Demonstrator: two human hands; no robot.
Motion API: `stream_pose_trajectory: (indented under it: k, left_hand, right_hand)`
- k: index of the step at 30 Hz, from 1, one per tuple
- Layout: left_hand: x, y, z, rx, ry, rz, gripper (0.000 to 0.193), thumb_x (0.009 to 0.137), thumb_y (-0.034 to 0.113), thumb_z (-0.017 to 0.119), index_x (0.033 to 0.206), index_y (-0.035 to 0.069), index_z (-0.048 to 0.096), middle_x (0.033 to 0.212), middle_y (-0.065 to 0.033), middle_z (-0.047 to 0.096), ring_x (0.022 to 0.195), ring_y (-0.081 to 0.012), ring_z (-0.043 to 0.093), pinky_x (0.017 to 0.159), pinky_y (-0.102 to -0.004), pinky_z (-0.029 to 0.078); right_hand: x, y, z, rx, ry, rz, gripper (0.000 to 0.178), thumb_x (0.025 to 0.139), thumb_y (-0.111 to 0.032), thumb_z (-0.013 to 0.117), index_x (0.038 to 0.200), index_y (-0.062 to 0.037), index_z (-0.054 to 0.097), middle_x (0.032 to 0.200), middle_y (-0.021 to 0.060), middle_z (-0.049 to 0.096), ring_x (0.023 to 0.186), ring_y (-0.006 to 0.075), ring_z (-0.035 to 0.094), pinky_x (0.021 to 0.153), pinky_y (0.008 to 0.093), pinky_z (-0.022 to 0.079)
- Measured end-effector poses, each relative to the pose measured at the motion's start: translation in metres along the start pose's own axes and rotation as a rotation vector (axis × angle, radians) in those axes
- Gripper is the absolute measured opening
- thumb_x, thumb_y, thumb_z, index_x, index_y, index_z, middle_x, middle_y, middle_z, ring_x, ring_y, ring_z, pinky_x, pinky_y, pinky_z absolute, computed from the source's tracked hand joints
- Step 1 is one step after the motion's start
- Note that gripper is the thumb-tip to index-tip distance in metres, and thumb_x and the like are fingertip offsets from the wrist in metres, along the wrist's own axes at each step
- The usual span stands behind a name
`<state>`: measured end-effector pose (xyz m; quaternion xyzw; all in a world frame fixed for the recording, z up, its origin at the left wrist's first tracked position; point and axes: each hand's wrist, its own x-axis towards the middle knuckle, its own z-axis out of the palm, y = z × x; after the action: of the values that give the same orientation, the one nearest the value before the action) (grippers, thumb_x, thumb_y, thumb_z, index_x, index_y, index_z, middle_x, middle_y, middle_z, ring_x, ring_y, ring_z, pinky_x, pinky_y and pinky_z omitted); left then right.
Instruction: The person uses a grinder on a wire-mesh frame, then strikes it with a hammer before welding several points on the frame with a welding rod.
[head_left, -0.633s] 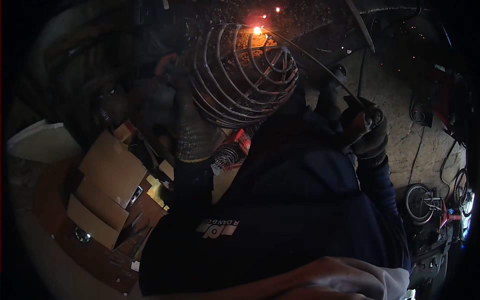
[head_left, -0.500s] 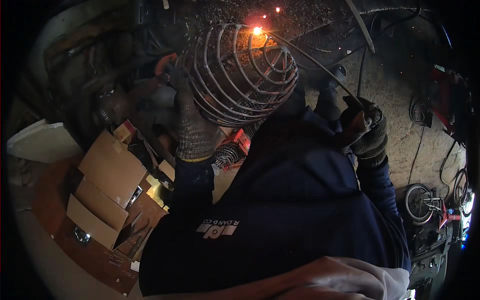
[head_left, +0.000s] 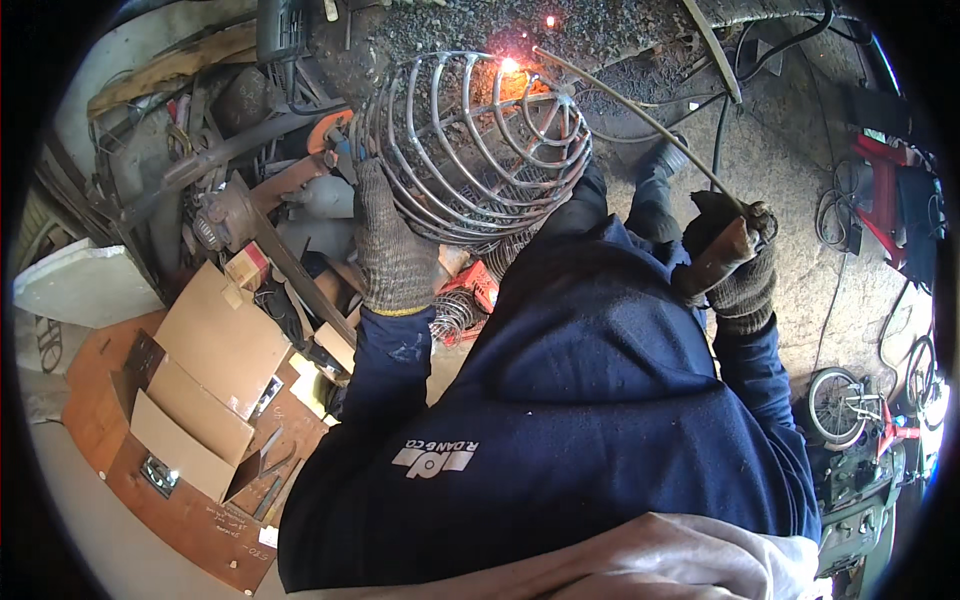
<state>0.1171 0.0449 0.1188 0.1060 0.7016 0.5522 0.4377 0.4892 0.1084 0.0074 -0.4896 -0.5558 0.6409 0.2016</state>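
Note:
A round cage (head_left: 470,150) of bent steel bars lies on its side in front of me, with a small red-hot spot glowing on its far upper edge. My left hand (head_left: 393,235), in a grey knitted glove, is closed at the cage's left end; its fingertips are partly hidden. My right hand (head_left: 745,275), also gloved, grips a worn, brown-wrapped electrode holder (head_left: 722,256). A long thin welding rod (head_left: 645,115) runs from it toward the cage, its far tip just beyond the glow and apart from it.
Dark grit covers the far work surface (head_left: 620,30). An orange clamp-like piece (head_left: 328,130) and scrap metal stand left of the cage. An opened cardboard box (head_left: 215,350) sits on a brown board (head_left: 110,400). Cables (head_left: 722,130) and a bicycle wheel (head_left: 838,408) are on the right.
The rod's tip has come away from the bright welding point, which has dimmed to a red glow. The whole picture is brighter. Both hands have hardly moved.

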Motion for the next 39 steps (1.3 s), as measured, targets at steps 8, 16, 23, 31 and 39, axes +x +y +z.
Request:
stream_pose_trajectory:
  k: [8,16,23,31,39]
  left_hand:
    - [0.009,-0.009,-0.002,-0.254,0.026,-0.037,0.055,0.098,0.039,0.054,0.139,0.005,0.042,0.136,-0.0125,0.052,0.12,-0.0253,0.056,0.096,-0.0394,0.052]
    - [0.016,-0.016,-0.001,-0.129,0.07,-0.012,0.066,0.093,0.057,0.053,0.139,0.011,0.045,0.136,-0.012,0.05,0.119,-0.029,0.055,0.095,-0.0438,0.052]
    - [0.001,-0.026,-0.002,0.154,0.21,0.279,0.057,0.094,0.047,0.056,0.132,0.005,0.05,0.123,-0.0108,0.058,0.103,-0.0229,0.063,0.082,-0.0338,0.056]
    - [0.009,-0.034,-0.019,0.214,0.126,0.344,0.058,0.091,0.042,0.061,0.132,0.003,0.046,0.122,-0.012,0.057,0.107,-0.0242,0.061,0.086,-0.038,0.054]
    - [0.01,-0.03,-0.018,0.294,0.154,0.363,0.062,0.09,0.042,0.066,0.132,0.001,0.047,0.122,-0.0128,0.057,0.108,-0.0245,0.06,0.087,-0.0375,0.053]
  right_hand:
    - [0.001,-0.026,0.008,0.131,0.021,0.097,0.022,0.087,-0.007,0.067,0.108,-0.0042,0.059,0.091,0.002,0.06,0.081,0.0116,0.058,0.076,0.0261,0.05]
    - [0.001,0.058,-0.013,0.214,0.145,0.008,0.04,0.103,-0.03,0.041,0.11,-0.0013,0.067,0.076,0.0035,0.064,0.065,0.0131,0.058,0.06,0.0284,0.049]
    - [-0.003,0.016,-0.013,0.441,0.18,0.263,0.06,0.101,-0.052,0.038,0.116,-0.0015,0.066,0.074,0.0032,0.062,0.062,0.0136,0.055,0.057,0.0292,0.045]
    - [-0.004,-0.01,-0.01,0.466,0.119,0.232,0.044,0.1,-0.036,0.042,0.115,-0.0013,0.065,0.081,0.0038,0.063,0.068,0.0127,0.057,0.062,0.0273,0.047]
    - [-0.001,-0.013,-0.01,0.404,0.052,0.174,0.031,0.099,-0.024,0.048,0.114,-0.0022,0.065,0.082,0.0027,0.063,0.07,0.0114,0.058,0.063,0.026,0.048]
